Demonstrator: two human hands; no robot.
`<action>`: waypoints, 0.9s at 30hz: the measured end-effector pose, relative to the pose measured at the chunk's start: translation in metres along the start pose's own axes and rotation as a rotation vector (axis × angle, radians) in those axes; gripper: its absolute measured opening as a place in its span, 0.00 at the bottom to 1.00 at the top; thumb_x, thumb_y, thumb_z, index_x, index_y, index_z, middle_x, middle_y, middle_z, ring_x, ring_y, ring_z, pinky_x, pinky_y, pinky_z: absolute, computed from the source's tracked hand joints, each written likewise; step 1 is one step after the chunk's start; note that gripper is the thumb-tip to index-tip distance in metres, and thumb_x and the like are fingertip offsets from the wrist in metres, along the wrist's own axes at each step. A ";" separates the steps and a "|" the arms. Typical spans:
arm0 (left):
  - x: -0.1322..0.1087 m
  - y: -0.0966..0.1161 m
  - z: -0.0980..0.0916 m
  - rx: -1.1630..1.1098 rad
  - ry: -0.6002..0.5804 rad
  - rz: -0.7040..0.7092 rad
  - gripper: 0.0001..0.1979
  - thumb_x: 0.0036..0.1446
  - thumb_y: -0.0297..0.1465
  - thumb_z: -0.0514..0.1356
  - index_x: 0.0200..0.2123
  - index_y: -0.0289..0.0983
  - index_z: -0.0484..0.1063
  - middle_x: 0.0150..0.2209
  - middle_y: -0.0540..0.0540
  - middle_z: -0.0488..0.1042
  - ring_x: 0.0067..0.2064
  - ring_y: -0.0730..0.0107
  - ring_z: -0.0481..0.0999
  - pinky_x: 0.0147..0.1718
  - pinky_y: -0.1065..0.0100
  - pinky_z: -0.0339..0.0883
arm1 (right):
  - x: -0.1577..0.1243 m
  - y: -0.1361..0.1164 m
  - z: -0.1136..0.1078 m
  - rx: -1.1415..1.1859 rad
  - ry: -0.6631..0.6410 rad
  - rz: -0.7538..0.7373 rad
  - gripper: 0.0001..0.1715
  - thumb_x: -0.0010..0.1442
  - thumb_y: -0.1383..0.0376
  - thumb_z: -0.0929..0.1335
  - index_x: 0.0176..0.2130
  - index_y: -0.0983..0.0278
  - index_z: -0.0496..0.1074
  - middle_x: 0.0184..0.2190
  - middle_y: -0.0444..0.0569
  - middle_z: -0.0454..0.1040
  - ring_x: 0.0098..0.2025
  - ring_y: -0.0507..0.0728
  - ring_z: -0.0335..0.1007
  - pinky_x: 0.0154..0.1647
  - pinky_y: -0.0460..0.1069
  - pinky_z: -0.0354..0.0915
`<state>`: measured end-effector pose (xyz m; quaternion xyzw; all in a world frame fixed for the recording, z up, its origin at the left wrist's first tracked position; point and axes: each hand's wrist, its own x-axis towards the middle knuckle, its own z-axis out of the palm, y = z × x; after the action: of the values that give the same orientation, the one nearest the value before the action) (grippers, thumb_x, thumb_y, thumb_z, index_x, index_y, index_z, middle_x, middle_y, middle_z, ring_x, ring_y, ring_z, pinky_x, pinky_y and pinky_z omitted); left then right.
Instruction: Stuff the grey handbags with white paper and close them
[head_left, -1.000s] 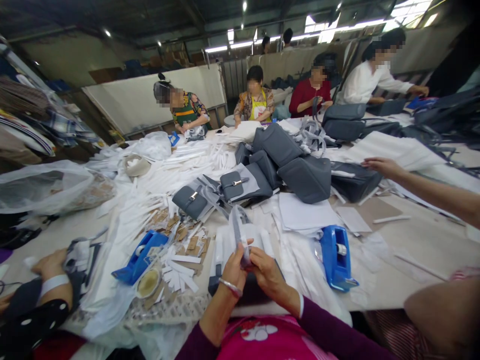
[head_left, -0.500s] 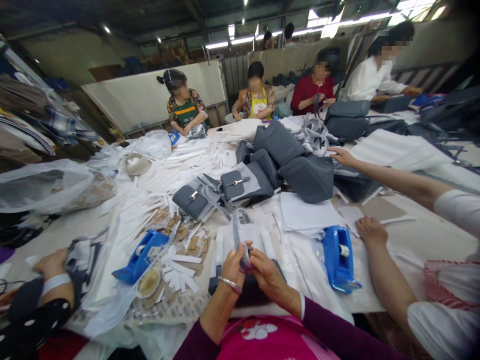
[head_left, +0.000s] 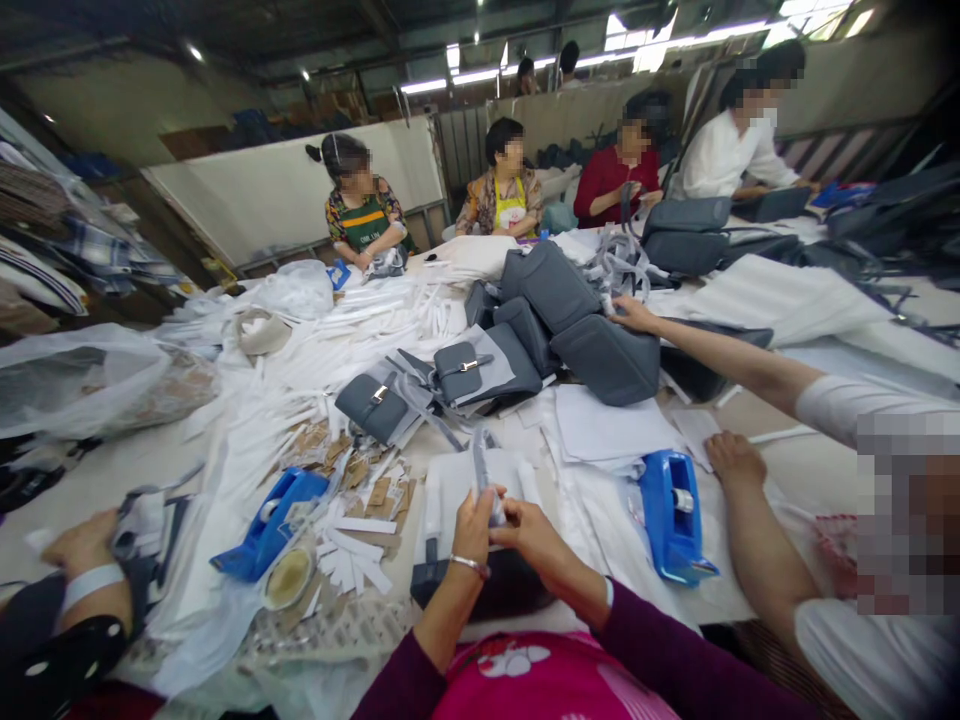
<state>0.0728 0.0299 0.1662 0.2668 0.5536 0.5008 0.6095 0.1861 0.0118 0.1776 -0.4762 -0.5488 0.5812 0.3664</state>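
Observation:
A dark grey handbag (head_left: pixel 504 588) lies on the table right before me, with a white sheet (head_left: pixel 444 490) covering its far part. Its handle (head_left: pixel 480 462), wrapped in pale, see-through film, rises between my hands. My left hand (head_left: pixel 472 530) is closed around the wrapped handle, thumb and fingers pressed together. From the other side, my right hand (head_left: pixel 531 538) pinches the handle's near end; the fingertips partly hide the spot where both hands meet.
Blue tape dispensers stand left (head_left: pixel 274 525) and right (head_left: pixel 675 520) of the bag. Grey handbags (head_left: pixel 607 355) are piled ahead. White strips (head_left: pixel 352 560) and cardboard bits lie left. A co-worker's arm (head_left: pixel 739 350) reaches in from the right; another co-worker's hand (head_left: pixel 82 550) is at left.
My hands stay on the wrapped handle, with the right fingers shifted slightly along it. The co-worker on the right has leaned in, one hand reaching farther left to the bag pile.

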 end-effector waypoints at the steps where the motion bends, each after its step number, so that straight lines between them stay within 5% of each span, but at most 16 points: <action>1: 0.003 -0.002 0.001 -0.014 -0.003 -0.009 0.26 0.42 0.49 0.67 0.34 0.32 0.76 0.28 0.46 0.76 0.28 0.72 0.73 0.29 0.71 0.66 | 0.002 0.002 0.000 0.039 0.004 0.006 0.02 0.49 0.70 0.66 0.28 0.64 0.68 0.28 0.44 0.66 0.31 0.53 0.61 0.34 0.48 0.60; 6: 0.020 0.003 0.002 -0.139 -0.086 -0.179 0.27 0.41 0.49 0.67 0.33 0.31 0.75 0.28 0.43 0.75 0.27 0.69 0.73 0.28 0.69 0.66 | 0.010 0.012 -0.003 -0.105 0.063 -0.312 0.06 0.50 0.72 0.64 0.24 0.63 0.65 0.32 0.46 0.66 0.38 0.55 0.61 0.41 0.49 0.59; 12: 0.034 -0.009 0.005 0.149 0.001 0.092 0.25 0.42 0.50 0.66 0.34 0.34 0.75 0.30 0.45 0.75 0.33 0.67 0.74 0.35 0.69 0.66 | 0.032 0.019 -0.005 0.096 -0.004 0.141 0.06 0.42 0.71 0.66 0.27 0.65 0.67 0.22 0.40 0.61 0.25 0.50 0.53 0.28 0.46 0.54; 17: 0.047 -0.006 0.002 -0.052 -0.128 -0.196 0.31 0.42 0.54 0.63 0.38 0.32 0.73 0.27 0.45 0.74 0.26 0.68 0.72 0.28 0.67 0.65 | 0.036 0.022 -0.007 -0.041 0.057 -0.183 0.05 0.42 0.73 0.64 0.24 0.64 0.66 0.31 0.45 0.67 0.36 0.54 0.61 0.38 0.47 0.58; 19: 0.052 -0.006 0.002 0.007 -0.138 -0.143 0.29 0.42 0.52 0.64 0.37 0.32 0.74 0.27 0.45 0.74 0.27 0.68 0.72 0.29 0.68 0.65 | 0.038 0.023 -0.007 -0.095 0.073 -0.138 0.07 0.40 0.73 0.64 0.24 0.64 0.66 0.31 0.45 0.67 0.36 0.54 0.61 0.37 0.47 0.58; 23: 0.063 -0.013 0.006 0.171 -0.053 0.051 0.26 0.40 0.51 0.66 0.34 0.34 0.75 0.32 0.45 0.75 0.37 0.64 0.74 0.37 0.67 0.67 | 0.052 0.027 -0.006 0.100 0.011 0.250 0.07 0.39 0.71 0.64 0.25 0.65 0.65 0.21 0.40 0.60 0.23 0.50 0.54 0.26 0.46 0.54; 27: 0.078 -0.012 0.009 -0.020 -0.072 -0.235 0.29 0.44 0.55 0.62 0.32 0.33 0.73 0.26 0.46 0.73 0.28 0.68 0.73 0.30 0.67 0.67 | 0.061 0.029 -0.010 0.019 0.061 -0.039 0.05 0.41 0.73 0.63 0.24 0.64 0.64 0.27 0.43 0.65 0.32 0.53 0.61 0.36 0.47 0.58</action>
<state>0.0760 0.0983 0.1263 0.2116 0.5537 0.4216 0.6862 0.1816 0.0684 0.1401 -0.4792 -0.5411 0.5645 0.3987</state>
